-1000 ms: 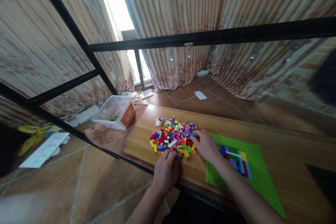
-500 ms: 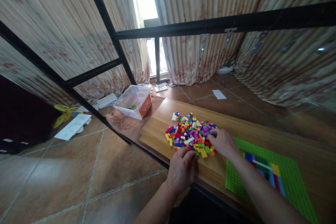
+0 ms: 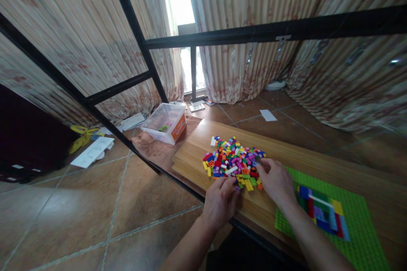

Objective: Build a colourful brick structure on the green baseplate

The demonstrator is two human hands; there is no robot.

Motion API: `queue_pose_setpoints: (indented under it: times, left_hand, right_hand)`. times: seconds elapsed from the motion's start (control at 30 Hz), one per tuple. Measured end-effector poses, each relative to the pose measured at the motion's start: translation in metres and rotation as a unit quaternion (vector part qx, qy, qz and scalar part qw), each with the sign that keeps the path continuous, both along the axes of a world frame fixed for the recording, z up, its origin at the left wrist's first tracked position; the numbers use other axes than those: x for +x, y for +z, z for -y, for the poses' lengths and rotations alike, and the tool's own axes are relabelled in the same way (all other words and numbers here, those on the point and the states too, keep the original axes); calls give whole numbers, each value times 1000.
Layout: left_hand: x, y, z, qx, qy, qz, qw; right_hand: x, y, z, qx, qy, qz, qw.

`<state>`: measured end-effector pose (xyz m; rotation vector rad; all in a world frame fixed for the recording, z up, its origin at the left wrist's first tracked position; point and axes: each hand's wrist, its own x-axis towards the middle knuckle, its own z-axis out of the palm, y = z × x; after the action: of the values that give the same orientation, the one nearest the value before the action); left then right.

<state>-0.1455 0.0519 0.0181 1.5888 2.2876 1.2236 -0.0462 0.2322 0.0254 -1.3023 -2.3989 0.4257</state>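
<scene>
A pile of small colourful toy building bricks (image 3: 231,159) is spread over a wooden tabletop. My right hand (image 3: 276,180) is at the pile's right side, its thumb and forefinger pinching a light blue brick (image 3: 256,164). At the near edge of the pile is my left hand (image 3: 221,199), its fingers curled together. A purple brick (image 3: 237,187) shows by its fingertips; whether it is held is hidden. To the right, partly under my right forearm, lies a green studded baseplate (image 3: 356,220) bearing a low build of blue, red, yellow and green bricks (image 3: 324,211).
A clear plastic box (image 3: 162,125) with an orange label and a few bricks inside stands on a brown cloth (image 3: 149,148) past the table's left end. Black metal bars (image 3: 229,36) cross in front of the curtains. Papers (image 3: 92,152) lie on the tiled floor.
My right hand has drawn back slightly from the pile, and the light blue brick shows more plainly at its fingertips. My left hand has barely moved. The view has shifted a little.
</scene>
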Motion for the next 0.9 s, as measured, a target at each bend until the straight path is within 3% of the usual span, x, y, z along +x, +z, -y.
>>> queue_pose_setpoints:
  times: [0.13,0.2,0.33,0.63,0.9]
  left_hand:
    - [-44,9,-3,17,132,8,991]
    - [-72,13,-8,-30,124,-19,992]
    - [-110,20,-19,-147,47,-83,985]
    - [-114,32,-32,-233,19,-131,964]
    - [-112,22,-39,-218,75,-167,959]
  right_hand:
    - [16,4,15,17,21,-58,998]
    - [24,5,22,12,36,-90,995]
    - [35,3,33,-10,45,-145,988]
    - [55,0,46,-61,54,-203,976]
    - [69,9,71,-113,38,-245,962]
